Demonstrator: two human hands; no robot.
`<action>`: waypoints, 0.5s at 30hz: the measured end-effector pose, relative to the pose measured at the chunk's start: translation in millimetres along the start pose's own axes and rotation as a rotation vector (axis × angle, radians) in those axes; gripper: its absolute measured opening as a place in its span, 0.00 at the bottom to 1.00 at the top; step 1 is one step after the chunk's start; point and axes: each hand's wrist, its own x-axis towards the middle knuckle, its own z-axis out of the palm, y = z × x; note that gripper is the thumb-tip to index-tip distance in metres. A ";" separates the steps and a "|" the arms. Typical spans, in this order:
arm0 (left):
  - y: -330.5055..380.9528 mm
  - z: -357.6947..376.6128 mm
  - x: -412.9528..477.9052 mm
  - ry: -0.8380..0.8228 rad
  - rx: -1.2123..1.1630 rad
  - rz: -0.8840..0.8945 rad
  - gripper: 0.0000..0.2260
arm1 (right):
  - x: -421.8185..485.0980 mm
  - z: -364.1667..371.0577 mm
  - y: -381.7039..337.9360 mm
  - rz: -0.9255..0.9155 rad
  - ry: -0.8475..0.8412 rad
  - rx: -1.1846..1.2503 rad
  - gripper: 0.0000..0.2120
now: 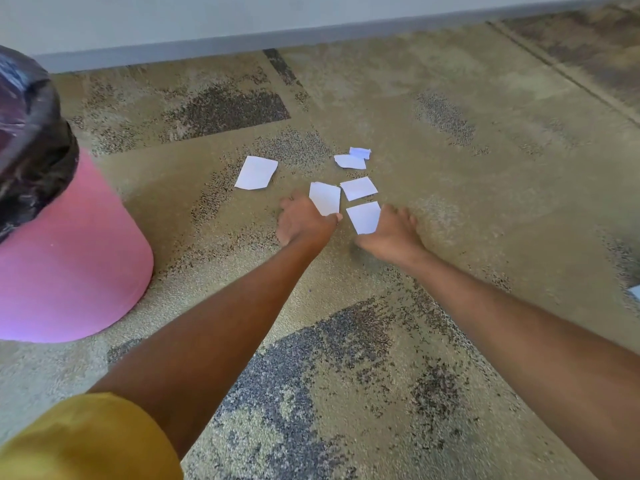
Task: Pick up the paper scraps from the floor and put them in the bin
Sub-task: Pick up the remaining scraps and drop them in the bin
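Observation:
Several white paper scraps lie on the patterned carpet (450, 168). My left hand (303, 221) pinches the lower edge of one scrap (324, 199), thumb over its corner. My right hand (393, 233) is down on the floor and grips the right and lower edge of another scrap (363, 218). Loose scraps lie just beyond: one (358, 188) above my right hand, two overlapping small ones (350, 161) farther off, and a larger one (256, 173) to the left. The pink bin (79, 258) with a black liner (31, 140) stands at the left.
A grey skirting board (311, 38) and wall run along the far side. Another bit of white paper (635, 292) shows at the right edge. My yellow sleeve (86, 441) fills the lower left corner.

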 end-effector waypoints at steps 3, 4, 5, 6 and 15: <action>3.4 5.5 2.6 0.008 0.060 -0.009 0.37 | 2.5 6.8 -1.6 -0.033 0.051 -0.082 0.39; 3.8 7.0 2.8 0.016 0.063 -0.011 0.36 | 2.9 7.7 -2.0 -0.043 0.056 -0.100 0.40; 4.1 7.4 2.5 0.025 0.065 -0.012 0.37 | 2.9 8.2 -2.4 -0.057 0.064 -0.118 0.40; 4.3 7.5 3.0 0.034 0.070 -0.012 0.38 | 3.2 8.9 -2.4 -0.081 0.081 -0.137 0.40; 0.4 4.6 12.8 0.038 -0.040 0.015 0.18 | -4.1 21.2 -5.7 -0.319 0.231 -0.204 0.19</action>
